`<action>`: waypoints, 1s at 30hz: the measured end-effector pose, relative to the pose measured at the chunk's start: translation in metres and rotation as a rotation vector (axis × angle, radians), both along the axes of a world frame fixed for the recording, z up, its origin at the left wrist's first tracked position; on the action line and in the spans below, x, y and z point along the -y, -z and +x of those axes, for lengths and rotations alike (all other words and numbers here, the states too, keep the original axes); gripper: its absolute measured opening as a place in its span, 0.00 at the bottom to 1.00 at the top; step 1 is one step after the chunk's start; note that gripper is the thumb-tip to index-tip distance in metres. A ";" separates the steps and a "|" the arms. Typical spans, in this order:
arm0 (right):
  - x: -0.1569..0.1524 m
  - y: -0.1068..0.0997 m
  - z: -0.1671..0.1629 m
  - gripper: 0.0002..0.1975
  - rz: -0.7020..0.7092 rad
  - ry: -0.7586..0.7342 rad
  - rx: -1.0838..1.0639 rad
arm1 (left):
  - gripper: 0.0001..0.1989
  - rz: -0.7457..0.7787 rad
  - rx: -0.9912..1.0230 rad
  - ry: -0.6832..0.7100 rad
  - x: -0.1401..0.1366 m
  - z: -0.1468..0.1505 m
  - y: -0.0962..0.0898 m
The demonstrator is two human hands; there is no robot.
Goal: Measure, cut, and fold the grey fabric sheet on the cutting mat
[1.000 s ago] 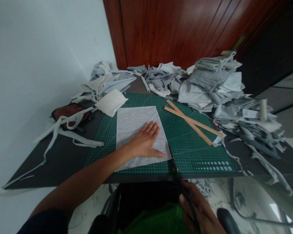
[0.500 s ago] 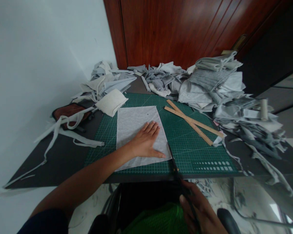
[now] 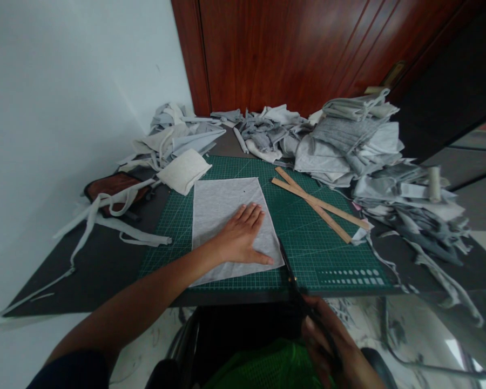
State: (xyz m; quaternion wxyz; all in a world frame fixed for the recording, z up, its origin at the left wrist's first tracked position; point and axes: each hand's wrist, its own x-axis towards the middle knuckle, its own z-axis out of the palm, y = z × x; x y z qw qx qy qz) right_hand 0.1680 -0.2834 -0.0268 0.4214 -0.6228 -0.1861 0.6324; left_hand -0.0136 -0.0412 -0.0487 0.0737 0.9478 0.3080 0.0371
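A light grey piece of fabric (image 3: 218, 210) lies flat on the green cutting mat (image 3: 308, 251). My left hand (image 3: 243, 237) is pressed flat on it, fingers stretched forward and thumb pointing right. In my right hand (image 3: 328, 335), at the table's front edge, is a pair of black scissors (image 3: 292, 280). Their blades point away from me along the fabric's lower right edge, and the handles sit in my curled fingers. Whether the blades touch the fabric I cannot make out.
Two crossed wooden rulers (image 3: 308, 197) lie on the mat's right side. Heaped grey fabric (image 3: 344, 140) stands at the back right, with more scraps (image 3: 178, 132) at the back left. White strips (image 3: 141, 235) and a brown mesh item (image 3: 115, 186) lie on the left.
The scissors' blades look a little more apart from the fabric's right edge, and my right hand has shifted slightly right. My left hand stays flat on the fabric.
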 end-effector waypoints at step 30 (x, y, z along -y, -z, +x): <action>-0.012 0.010 -0.007 0.33 0.101 -0.084 0.077 | 0.68 -0.006 0.001 -0.004 0.001 0.000 -0.002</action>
